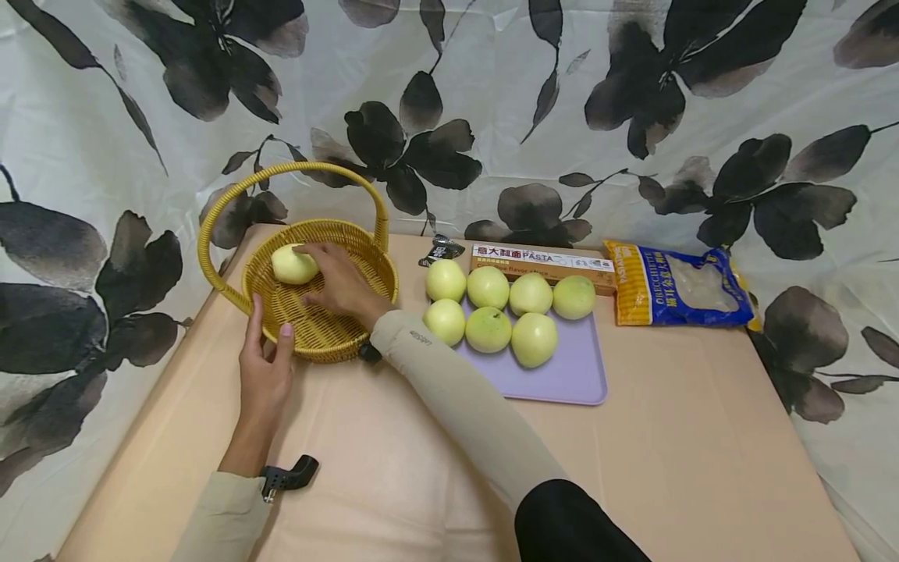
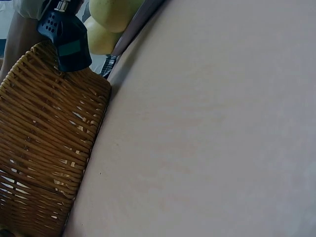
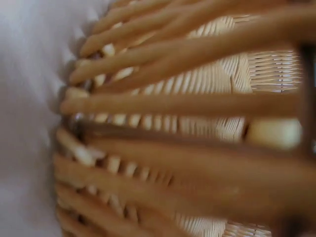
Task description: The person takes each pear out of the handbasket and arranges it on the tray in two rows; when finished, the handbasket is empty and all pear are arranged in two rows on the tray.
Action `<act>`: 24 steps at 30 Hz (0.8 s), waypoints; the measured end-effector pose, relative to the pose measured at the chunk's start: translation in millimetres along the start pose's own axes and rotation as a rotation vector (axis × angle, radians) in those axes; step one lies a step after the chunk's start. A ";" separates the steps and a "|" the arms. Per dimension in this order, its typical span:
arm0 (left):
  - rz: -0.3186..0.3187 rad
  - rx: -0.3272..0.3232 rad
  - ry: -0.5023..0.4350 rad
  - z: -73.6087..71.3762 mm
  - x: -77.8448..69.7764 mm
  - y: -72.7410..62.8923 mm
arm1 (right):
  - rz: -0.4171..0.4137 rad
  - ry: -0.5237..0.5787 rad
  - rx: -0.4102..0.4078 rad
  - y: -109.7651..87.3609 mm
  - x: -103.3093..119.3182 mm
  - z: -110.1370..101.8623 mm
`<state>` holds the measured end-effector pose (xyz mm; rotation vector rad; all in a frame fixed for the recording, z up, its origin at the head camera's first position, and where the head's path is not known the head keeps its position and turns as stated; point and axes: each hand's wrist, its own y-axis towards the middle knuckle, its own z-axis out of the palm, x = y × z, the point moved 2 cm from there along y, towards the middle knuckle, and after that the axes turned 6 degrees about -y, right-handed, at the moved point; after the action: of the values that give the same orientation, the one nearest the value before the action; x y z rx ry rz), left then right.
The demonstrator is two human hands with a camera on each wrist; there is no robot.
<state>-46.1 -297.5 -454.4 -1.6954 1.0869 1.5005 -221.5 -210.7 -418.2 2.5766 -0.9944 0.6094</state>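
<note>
A pale green apple (image 1: 293,265) lies at the left inside the yellow wicker basket (image 1: 330,355), whose tall handle stands up. My right hand (image 1: 340,281) reaches into the basket from the right, fingertips at the apple's upper right side and thumb apart below it. With straight fingers my left hand (image 1: 267,367) touches the basket's near left side. In the left wrist view the basket's woven wall (image 2: 44,143) shows close up. Blurred wicker strands (image 3: 187,108) fill much of the right wrist view, with part of the apple (image 3: 274,133) behind them.
Several more apples (image 1: 531,294) sit in two rows on a purple tray (image 1: 562,382) to the right. Behind them are a pasta box (image 1: 544,261) and a small black packet (image 1: 442,250). A blue and yellow pasta bag (image 1: 681,285) lies farther right, near the patterned curtain (image 1: 520,78).
</note>
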 end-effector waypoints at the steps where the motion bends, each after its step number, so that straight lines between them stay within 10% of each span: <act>1: -0.002 0.003 -0.006 0.4 0.1 -0.1 | 0.014 0.004 -0.034 -0.5 -0.4 -0.7; 24: 0.007 -0.007 0.026 -1.8 -1.7 -2.0 | -0.150 -0.013 -0.040 -17.4 11.6 -12.9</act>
<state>-43.5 -297.8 -452.6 -1.7226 1.1034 1.4919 -205.3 -199.3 -403.8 2.5940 -0.7994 0.5283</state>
